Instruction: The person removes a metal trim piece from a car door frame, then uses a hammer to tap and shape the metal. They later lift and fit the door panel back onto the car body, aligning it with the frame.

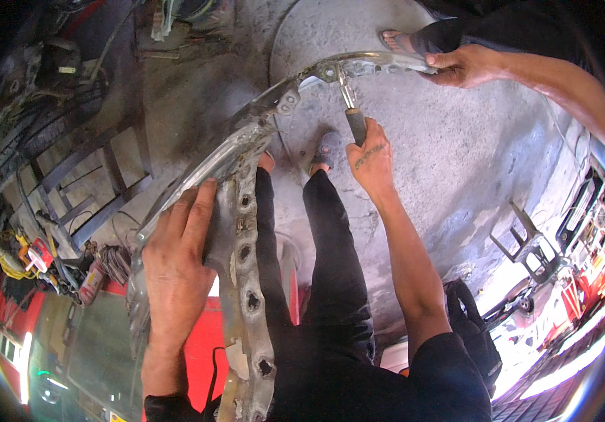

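Note:
A long, curved, worn metal car body part (246,239) runs from low centre up to the far right, with a row of ragged holes along one strip. My left hand (179,267) grips its left side, fingers laid over the metal; the thumb is partly hidden. My right hand (372,158) is closed round the dark grip of a hand tool (348,98) with a shiny metal shank. The tool's tip meets the far section of the part, and its exact kind is unclear. Another person's hand (460,65) holds the part's far right end.
Below lies a grey concrete floor (443,155), where another person's sandalled foot (397,40) stands at the far side. Dark metal frames (98,176) lie at left, near tangled cables (109,264). A red vehicle (204,337) is close at lower left. A dark stand (538,257) sits at right.

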`<action>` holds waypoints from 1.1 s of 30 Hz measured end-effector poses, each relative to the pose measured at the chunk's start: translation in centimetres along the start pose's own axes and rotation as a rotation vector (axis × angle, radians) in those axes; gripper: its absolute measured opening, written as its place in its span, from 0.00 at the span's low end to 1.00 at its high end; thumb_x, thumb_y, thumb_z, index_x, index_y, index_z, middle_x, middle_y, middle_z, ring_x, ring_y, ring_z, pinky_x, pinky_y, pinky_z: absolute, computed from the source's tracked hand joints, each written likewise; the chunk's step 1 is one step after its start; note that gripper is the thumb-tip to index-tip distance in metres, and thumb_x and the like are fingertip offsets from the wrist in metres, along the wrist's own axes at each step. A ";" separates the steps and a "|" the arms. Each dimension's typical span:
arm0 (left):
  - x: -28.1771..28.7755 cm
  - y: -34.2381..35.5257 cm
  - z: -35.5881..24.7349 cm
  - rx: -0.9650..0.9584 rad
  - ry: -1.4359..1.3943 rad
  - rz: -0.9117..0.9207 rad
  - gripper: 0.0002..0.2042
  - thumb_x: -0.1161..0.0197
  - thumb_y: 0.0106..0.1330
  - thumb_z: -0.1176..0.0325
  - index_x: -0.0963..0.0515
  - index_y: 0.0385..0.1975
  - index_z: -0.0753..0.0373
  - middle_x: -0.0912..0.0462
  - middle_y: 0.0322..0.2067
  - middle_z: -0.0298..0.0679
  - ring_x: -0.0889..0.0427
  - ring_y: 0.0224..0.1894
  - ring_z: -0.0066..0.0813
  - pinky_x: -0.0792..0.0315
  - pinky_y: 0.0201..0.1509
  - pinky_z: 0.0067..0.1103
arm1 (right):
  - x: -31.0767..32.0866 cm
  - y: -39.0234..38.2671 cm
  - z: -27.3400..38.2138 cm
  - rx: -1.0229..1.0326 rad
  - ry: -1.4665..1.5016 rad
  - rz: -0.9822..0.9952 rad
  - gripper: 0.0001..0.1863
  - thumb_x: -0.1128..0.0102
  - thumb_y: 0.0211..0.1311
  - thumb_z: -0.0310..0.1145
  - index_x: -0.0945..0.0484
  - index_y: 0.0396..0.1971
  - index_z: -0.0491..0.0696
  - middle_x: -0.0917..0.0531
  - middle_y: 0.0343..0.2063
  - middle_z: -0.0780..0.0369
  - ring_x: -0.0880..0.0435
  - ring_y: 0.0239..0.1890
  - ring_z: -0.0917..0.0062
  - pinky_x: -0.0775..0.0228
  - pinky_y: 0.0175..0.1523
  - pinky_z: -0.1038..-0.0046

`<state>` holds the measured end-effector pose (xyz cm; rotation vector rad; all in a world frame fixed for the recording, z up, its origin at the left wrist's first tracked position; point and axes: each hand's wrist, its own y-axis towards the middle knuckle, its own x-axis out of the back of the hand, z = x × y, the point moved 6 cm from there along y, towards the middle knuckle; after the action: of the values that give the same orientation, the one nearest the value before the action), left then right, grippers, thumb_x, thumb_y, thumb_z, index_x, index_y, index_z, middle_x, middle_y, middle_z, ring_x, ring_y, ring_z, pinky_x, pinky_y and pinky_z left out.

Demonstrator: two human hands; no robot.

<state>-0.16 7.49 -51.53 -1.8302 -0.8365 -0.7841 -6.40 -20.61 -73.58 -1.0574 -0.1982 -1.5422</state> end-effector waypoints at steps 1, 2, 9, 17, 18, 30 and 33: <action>0.2 0.0 0.1 0.013 -0.006 0.011 0.38 0.39 0.50 0.87 0.28 0.68 0.58 0.19 0.53 0.49 0.19 0.51 0.55 0.24 0.54 0.42 | -0.1 0.0 -0.2 -0.002 0.000 0.006 0.26 0.44 0.53 0.24 0.26 0.55 0.39 0.20 0.46 0.40 0.19 0.47 0.42 0.27 0.54 0.50; 0.3 0.0 0.2 0.026 -0.013 0.021 0.39 0.40 0.49 0.87 0.28 0.68 0.58 0.19 0.53 0.49 0.19 0.51 0.56 0.24 0.54 0.42 | -0.2 0.2 -0.3 0.018 0.033 -0.001 0.28 0.44 0.53 0.23 0.27 0.58 0.39 0.21 0.47 0.41 0.19 0.48 0.42 0.27 0.55 0.50; 0.0 0.1 0.4 0.035 -0.030 0.025 0.43 0.42 0.47 0.89 0.28 0.70 0.55 0.19 0.54 0.50 0.19 0.52 0.58 0.25 0.55 0.42 | -0.8 1.8 -3.0 0.071 0.153 -0.041 0.37 0.46 0.52 0.22 0.32 0.68 0.44 0.25 0.56 0.42 0.22 0.56 0.42 0.29 0.62 0.52; 0.0 0.2 0.3 0.049 -0.030 0.032 0.44 0.42 0.47 0.90 0.29 0.70 0.54 0.19 0.55 0.51 0.19 0.54 0.58 0.24 0.56 0.42 | -0.3 2.6 -4.1 0.115 0.164 -0.087 0.37 0.46 0.52 0.22 0.32 0.68 0.45 0.25 0.57 0.42 0.22 0.57 0.41 0.29 0.63 0.52; 0.0 0.2 0.3 0.046 -0.030 0.031 0.43 0.42 0.47 0.90 0.29 0.70 0.54 0.19 0.54 0.51 0.19 0.54 0.57 0.24 0.56 0.42 | -0.2 2.6 -3.9 0.112 0.158 -0.083 0.37 0.46 0.52 0.22 0.32 0.68 0.45 0.25 0.57 0.42 0.22 0.57 0.41 0.29 0.62 0.52; -0.1 0.3 0.1 0.050 -0.035 0.027 0.41 0.42 0.49 0.89 0.28 0.70 0.56 0.18 0.54 0.51 0.19 0.54 0.57 0.24 0.55 0.42 | -0.5 3.2 -4.8 0.109 0.136 -0.084 0.33 0.45 0.54 0.22 0.31 0.65 0.43 0.23 0.53 0.43 0.21 0.53 0.41 0.29 0.58 0.50; -0.2 0.3 0.1 0.050 -0.018 0.036 0.41 0.41 0.48 0.89 0.28 0.69 0.57 0.19 0.54 0.50 0.19 0.53 0.56 0.24 0.55 0.42 | -0.4 3.2 -4.7 0.081 0.115 -0.074 0.31 0.45 0.54 0.22 0.29 0.63 0.41 0.22 0.51 0.42 0.20 0.51 0.42 0.28 0.58 0.50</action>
<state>0.02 7.46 -51.87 -1.8051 -0.8256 -0.7190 -6.07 -24.25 -77.90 -0.9042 -0.2206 -1.6428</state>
